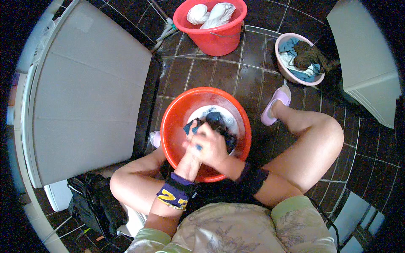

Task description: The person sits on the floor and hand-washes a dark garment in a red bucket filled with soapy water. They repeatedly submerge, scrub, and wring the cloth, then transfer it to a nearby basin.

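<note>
My left hand [191, 159] and my right hand [208, 144] are pressed together over an orange-red plastic basin [167, 132] on the floor between my legs. The right one lies across the left and hides much of it; both are blurred. A bit of dark blue wet cloth [190, 126] sticks out at the fingers, gripped between the two hands. More dark cloth [214, 118] sits in white suds [202, 110] in the basin. A blue mark [198, 147] shows on the right hand. A purple wristband with yellow figures [173, 193] circles my left forearm.
A red bucket [218, 41] holding white cloth [218, 15] stands ahead on dark tiles. At right is a pink basin [280, 63] of blue, white and brown clothes [303, 61]. A grey appliance [91, 95] flanks my left, a pale cabinet-like object [364, 57] the far right. A black bag [95, 202] lies lower left.
</note>
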### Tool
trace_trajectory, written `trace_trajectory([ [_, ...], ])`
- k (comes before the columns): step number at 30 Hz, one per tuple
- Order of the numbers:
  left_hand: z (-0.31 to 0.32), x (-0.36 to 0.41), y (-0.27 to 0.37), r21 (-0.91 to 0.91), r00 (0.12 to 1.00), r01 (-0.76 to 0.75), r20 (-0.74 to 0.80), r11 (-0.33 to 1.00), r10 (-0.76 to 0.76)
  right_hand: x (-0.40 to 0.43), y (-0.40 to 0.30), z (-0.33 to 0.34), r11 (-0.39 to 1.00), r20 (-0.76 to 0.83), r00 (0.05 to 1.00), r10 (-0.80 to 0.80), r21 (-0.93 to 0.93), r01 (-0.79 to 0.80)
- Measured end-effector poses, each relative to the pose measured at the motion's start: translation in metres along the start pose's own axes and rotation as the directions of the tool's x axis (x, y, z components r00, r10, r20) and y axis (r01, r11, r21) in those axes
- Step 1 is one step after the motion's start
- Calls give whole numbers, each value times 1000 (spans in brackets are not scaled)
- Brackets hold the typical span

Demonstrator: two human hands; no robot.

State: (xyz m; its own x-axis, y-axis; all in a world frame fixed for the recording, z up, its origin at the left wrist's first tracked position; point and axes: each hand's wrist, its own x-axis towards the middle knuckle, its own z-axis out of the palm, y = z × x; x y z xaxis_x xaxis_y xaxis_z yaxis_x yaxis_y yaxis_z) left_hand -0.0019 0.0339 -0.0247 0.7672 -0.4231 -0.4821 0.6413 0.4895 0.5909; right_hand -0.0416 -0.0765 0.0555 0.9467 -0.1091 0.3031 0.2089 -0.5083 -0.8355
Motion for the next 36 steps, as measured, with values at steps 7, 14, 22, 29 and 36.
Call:
trace_trajectory([
  [7,25,-6,12,-41,948,222,-223,974,-226,5,2,-9,1000,-9,1000,9,7,-9],
  [14,26,-4,6,-136,873,167,-440,976,-211,14,22,-13,971,-103,975,196,-115,-207],
  [22,30,-15,19,-284,942,286,-92,915,-323,2,54,4,920,-151,913,380,-43,-390],
  [29,20,-12,22,-288,982,-92,-185,953,39,8,94,-2,298,297,685,666,736,-609],
  [36,28,-12,-6,473,955,91,-291,876,58,25,65,3,633,260,930,260,681,-368],
])
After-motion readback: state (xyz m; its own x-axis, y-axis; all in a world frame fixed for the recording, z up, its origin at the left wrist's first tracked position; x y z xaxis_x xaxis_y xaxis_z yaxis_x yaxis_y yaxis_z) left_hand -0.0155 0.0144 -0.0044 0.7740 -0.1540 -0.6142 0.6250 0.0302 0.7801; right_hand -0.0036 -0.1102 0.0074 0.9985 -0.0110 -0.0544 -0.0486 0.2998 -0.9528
